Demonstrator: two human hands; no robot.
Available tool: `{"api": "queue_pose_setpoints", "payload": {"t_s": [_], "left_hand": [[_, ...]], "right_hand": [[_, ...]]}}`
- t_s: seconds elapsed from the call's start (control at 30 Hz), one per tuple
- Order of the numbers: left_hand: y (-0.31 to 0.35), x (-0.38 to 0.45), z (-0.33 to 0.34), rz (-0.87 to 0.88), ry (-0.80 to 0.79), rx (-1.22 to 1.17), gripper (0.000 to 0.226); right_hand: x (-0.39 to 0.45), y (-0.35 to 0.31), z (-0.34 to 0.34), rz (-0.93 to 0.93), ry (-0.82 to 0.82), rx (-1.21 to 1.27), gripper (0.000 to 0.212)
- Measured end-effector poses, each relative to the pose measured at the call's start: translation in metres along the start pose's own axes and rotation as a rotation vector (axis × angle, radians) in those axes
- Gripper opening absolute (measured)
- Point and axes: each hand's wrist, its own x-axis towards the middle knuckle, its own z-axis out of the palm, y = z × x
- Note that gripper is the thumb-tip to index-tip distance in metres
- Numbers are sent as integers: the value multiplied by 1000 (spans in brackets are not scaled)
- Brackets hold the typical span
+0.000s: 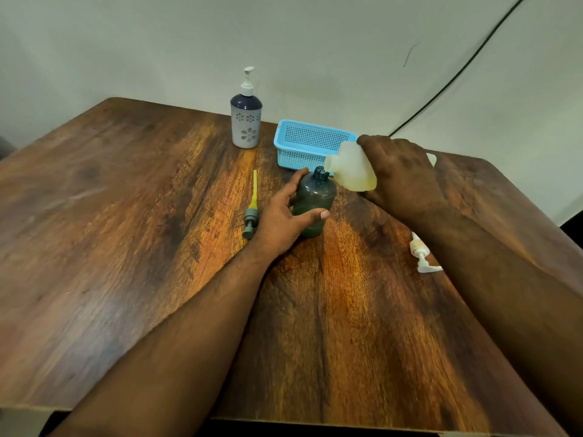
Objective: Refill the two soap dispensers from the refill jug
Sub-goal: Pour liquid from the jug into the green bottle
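Note:
A dark translucent dispenser bottle [314, 200] stands upright mid-table with its neck uncapped. My left hand [284, 216] grips its body, thumb in front and fingers behind. My right hand [400, 175] holds the translucent refill jug [351, 167] tilted sideways, its mouth right at the bottle's neck; pale yellow liquid sits inside the jug. The bottle's grey pump with a yellow tube [251, 209] lies on the table to the left. A second dispenser [246, 118], grey-white with flower cut-outs and a white pump fitted, stands at the back.
A light blue perforated basket [310, 143] sits just behind the bottle and jug. A white pump head [422, 253] lies on the wooden table [126, 231] beside my right forearm. A black cable [457, 74] runs down the wall at the back right.

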Motion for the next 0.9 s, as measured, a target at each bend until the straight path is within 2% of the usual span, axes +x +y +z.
{"api": "queue_pose_setpoints", "payload": {"t_s": [0.57, 0.9], "left_hand": [[1, 0, 2, 12, 7, 15, 91], [4, -2, 2, 3, 6, 17, 91]], "right_hand": [[1, 3, 2, -1, 0, -5, 75], [2, 4, 6, -20, 53, -22, 70]]}}
